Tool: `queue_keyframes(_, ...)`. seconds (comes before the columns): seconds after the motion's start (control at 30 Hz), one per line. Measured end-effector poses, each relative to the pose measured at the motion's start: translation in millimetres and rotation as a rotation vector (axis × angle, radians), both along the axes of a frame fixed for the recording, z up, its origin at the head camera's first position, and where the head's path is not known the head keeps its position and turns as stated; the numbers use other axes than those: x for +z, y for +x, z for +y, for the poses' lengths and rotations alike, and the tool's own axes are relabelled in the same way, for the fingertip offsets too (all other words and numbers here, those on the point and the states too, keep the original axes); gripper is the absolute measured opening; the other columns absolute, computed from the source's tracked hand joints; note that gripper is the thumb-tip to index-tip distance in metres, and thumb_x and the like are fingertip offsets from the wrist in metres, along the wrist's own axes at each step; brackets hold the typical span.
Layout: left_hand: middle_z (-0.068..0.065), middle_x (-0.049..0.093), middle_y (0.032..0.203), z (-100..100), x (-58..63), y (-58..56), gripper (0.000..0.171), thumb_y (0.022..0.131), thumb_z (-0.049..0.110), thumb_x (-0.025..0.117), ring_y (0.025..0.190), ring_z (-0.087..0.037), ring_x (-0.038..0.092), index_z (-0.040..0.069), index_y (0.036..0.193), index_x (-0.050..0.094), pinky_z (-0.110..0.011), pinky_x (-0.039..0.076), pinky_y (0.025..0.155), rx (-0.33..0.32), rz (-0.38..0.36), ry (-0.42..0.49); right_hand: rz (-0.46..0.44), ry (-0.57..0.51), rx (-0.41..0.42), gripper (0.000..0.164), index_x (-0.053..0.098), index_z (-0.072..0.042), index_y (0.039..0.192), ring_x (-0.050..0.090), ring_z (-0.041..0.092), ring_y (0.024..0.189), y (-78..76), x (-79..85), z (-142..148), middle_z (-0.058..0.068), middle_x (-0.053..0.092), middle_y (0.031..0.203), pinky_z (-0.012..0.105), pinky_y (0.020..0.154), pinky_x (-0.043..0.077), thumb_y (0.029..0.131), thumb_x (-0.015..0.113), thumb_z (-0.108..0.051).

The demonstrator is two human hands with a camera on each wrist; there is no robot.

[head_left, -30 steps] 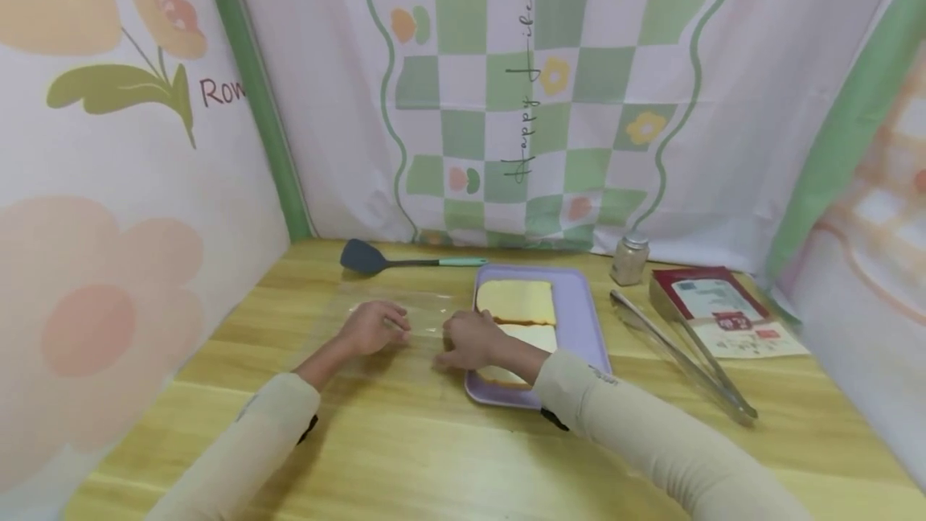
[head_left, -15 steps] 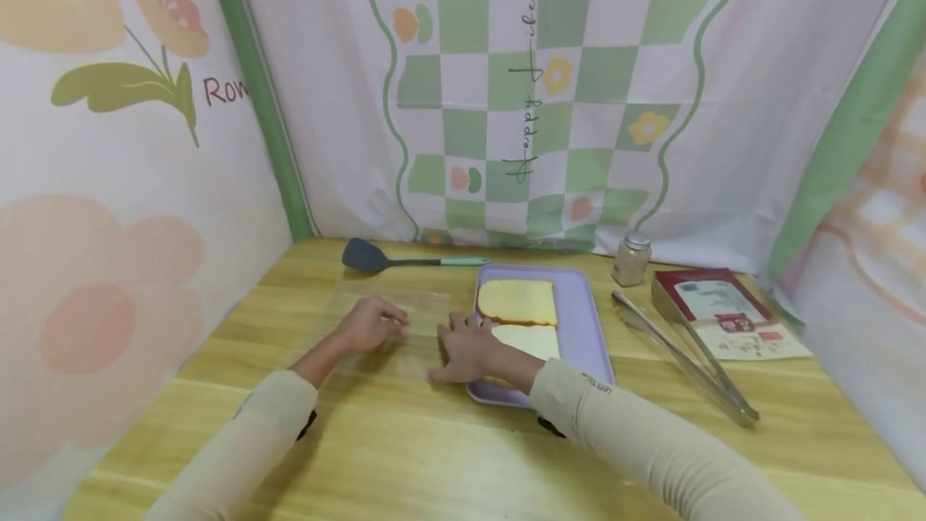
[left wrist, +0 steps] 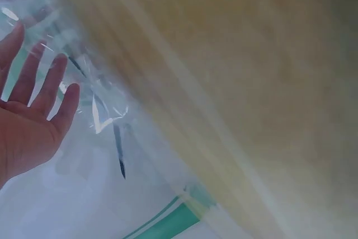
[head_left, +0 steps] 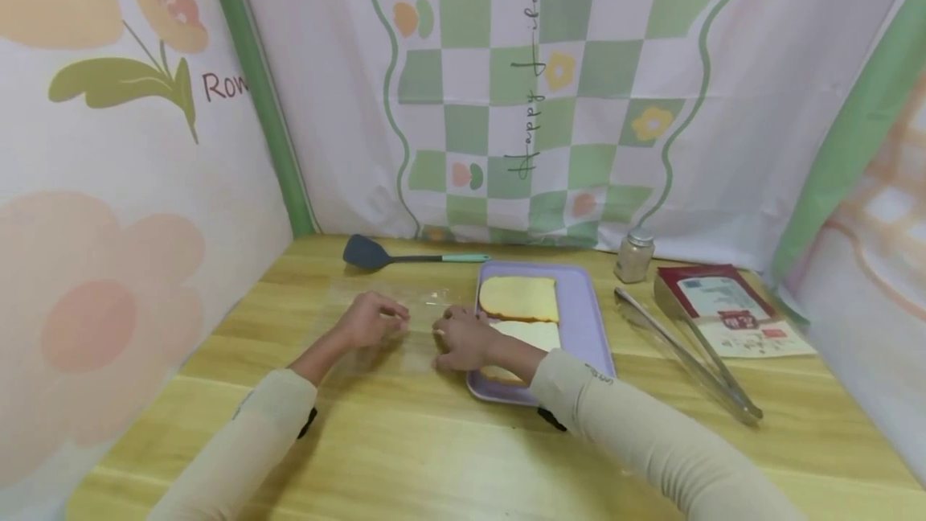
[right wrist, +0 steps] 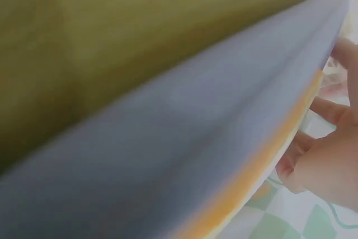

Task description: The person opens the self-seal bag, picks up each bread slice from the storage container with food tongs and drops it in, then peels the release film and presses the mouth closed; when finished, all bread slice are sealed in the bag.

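A clear plastic sheet or bag (head_left: 418, 360) lies on the table between my hands, glinting along its creases. My left hand (head_left: 369, 320) is over its left part. In the left wrist view the left hand (left wrist: 31, 116) has several fingers spread and fairly straight, with shiny film (left wrist: 103, 107) at the fingertips and the thumb hidden. My right hand (head_left: 466, 338) reaches across the lilac tray (head_left: 584, 336) to the film's right edge, fingers bent downward; I cannot tell whether it pinches the film. Two bread slices, the far one (head_left: 518, 297) and the near one (head_left: 531, 336), lie on the tray.
A dark spatula (head_left: 367, 252) with a mint handle lies behind the film. To the right are metal tongs (head_left: 687, 352), a lidded glass jar (head_left: 635, 256) and a red and white food packet (head_left: 731, 308). Printed cloth (head_left: 506, 103) hangs behind the wooden table (head_left: 434, 457).
The right hand's fingers spread out half a second ago and have now drawn in again at the film's edge. My left hand has stayed in nearly the same place.
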State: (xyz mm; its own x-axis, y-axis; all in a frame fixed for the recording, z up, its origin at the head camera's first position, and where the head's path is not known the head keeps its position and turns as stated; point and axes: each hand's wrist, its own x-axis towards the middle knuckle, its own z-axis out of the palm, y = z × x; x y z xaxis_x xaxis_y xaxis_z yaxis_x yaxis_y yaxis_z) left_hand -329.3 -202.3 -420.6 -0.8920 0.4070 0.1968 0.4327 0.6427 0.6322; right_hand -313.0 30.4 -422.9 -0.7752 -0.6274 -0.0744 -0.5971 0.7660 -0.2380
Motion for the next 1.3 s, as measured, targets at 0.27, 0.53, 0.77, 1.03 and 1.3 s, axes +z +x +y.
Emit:
queue_keyframes(0.27,-0.009,0.074,0.106,3,3.0,-4.2,0.017,0.087,0.009,0.076,0.102,-0.029,0.069,0.002,0.102,0.076,-0.044,0.054,0.093,-0.023,0.019,0.029,-0.021,0.032,-0.028,0.070,0.053,-0.012,0.142,0.041,0.038,0.130,-1.6,6.5,4,0.014,0.043,0.147,0.060,0.101,0.035,0.085,0.072,-0.049)
queue_keyframes(0.53,-0.011,0.074,0.107,3,2.6,-4.6,0.017,0.087,0.008,0.075,0.102,-0.030,0.069,0.001,0.103,0.076,-0.048,0.051,0.095,-0.026,0.023,0.054,-0.035,0.102,0.012,0.081,0.048,-0.018,0.146,0.031,0.045,0.140,-4.6,11.0,2,0.014,0.035,0.157,0.067,0.108,0.026,0.080,0.074,-0.057)
queue_keyframes(0.77,-0.011,0.073,0.111,-3,6.2,-3.4,0.019,0.087,0.007,0.075,0.105,-0.030,0.069,0.001,0.105,0.075,-0.047,0.051,0.096,-0.005,0.006,0.082,-0.101,0.143,-0.004,0.085,0.045,-0.018,0.149,0.028,0.047,0.142,-6.1,11.9,-2,0.016,0.028,0.160,0.066,0.114,0.018,0.081,0.071,-0.063)
queue_keyframes(1.03,-0.013,0.074,0.107,-10,14.4,-2.9,0.019,0.086,0.004,0.076,0.099,-0.028,0.070,-0.003,0.103,0.074,-0.040,0.056,0.089,-0.019,-0.007,0.147,-0.079,0.165,0.002,0.087,0.046,-0.020,0.148,0.038,0.042,0.137,-6.3,12.1,-3,0.013,0.032,0.158,0.061,0.110,0.027,0.079,0.070,-0.066)
queue_keyframes(1.3,-0.014,0.074,0.105,-10,28.3,3.7,0.015,0.088,0.002,0.072,0.098,-0.029,0.070,-0.005,0.102,0.073,-0.036,0.057,0.085,-0.018,-0.048,0.137,-0.068,0.160,0.019,0.088,0.046,-0.020,0.148,0.038,0.042,0.136,-7.8,10.6,-2,0.013,0.031,0.159,0.059,0.109,0.028,0.078,0.070,-0.067)
